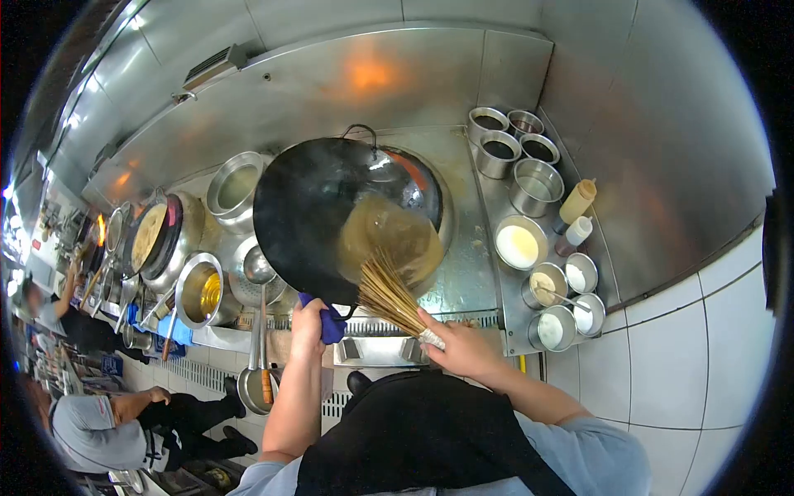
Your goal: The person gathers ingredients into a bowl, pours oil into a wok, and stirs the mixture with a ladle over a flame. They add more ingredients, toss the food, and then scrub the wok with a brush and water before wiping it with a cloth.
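Observation:
A large black wok (302, 207) is tilted over the stove, with murky brown water (397, 236) pooled toward its right side. My left hand (308, 326) is closed round a purple cloth (332, 329) at the wok's near handle. In my right hand (451, 343) is a bamboo wok brush (385, 293), gripped at its white-wrapped end. The brush's bristles reach over the near rim to the edge of the water. What lies under the cloth is hidden.
Metal pots of dark sauces (499, 153) and white seasonings (518, 244) line the right side, beside squeeze bottles (576, 202). Left of the wok are a ladle (259, 269), a strainer and a pot with yellow oil (211, 298). Other people (107, 430) stand at far left.

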Demonstrator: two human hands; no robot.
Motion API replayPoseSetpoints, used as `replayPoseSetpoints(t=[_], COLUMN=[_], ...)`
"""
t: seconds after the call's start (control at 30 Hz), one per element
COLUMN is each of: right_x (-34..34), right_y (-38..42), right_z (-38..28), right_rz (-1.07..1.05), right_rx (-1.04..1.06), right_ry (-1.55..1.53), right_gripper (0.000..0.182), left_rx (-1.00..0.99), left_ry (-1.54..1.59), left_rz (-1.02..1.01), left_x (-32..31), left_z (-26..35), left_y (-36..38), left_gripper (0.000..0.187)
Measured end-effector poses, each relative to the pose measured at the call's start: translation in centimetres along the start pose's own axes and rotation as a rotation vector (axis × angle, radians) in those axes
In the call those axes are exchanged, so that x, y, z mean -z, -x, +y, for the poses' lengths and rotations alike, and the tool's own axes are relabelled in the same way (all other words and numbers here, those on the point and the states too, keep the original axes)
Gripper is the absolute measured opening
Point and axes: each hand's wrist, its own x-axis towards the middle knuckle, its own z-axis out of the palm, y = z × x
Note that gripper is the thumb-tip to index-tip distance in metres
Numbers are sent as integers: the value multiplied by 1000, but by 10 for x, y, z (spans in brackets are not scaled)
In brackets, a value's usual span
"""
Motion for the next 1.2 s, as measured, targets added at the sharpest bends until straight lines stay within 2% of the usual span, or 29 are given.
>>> replayPoseSetpoints(t=[0.13,0.3,0.37,0.53,0.6,0.67,0.73,0.8,0.87,0.93,0.97,1.0,1.07,1.1,1.13,1.17,1.2], right_x=[-2,-20,-34,-1,13,17,23,33,5,44,47,10,-5,-10,-18,-11,-24], right_y=[7,11,12,18,18,8,-15,-69,-151,-162,-146,-136,-79,-85,-97,-115,-153], right_z=[3,25,40,52,49,46,22,-8,6,-18,-32,-25,-49,-36,-19,-6,24], right_rz=[-22,11,172,125,234,188,185,-91,302,137,20,127,-1,6,13,98,207], right_rx=[-48,-34,-58,-168,-41,-33,141,61,-127,-406,-385,-44,60,55,46,-112,-312], right_ry=[-112,-241,-473,-472,-616,-606,-460,-427,-470,-898,-965,-767,-767,-677,-593,-524,-714], right_gripper=[65,68,69,61,60,59,60,62,63,64,66,69,70,70,70,71,72], left_rx=[-65,-106,-185,-204,-303,-341,-472,-624,-640,-608,-679,-685,-717,-700,-692,-698,-704], left_ry=[-115,-105,-99,-200,-284,-354,-388,-540,-630,-659,-739,-735,-581,-585,-586,-623,-661], left_rz=[10,-26,0,50,56,60,33,49,-15,-16,57,65,17,15,17,25,30], left_x=[-4,-19,-16,-22,-26,-25,-36,-43,-41,-51,-51,-51,-50,-46,-42,-39,-37], left_z=[4,14,7,13,12,8,7,-1,-2,8,4,6,6,3,0,-1,-2], left_y=[11,29,23,28,28,30,44,57,65,76,72,69,66,65,67,66,67], left_gripper=[23,23,23,27,33,37,34,35,35,34,33,33,32,31,31,30,29])
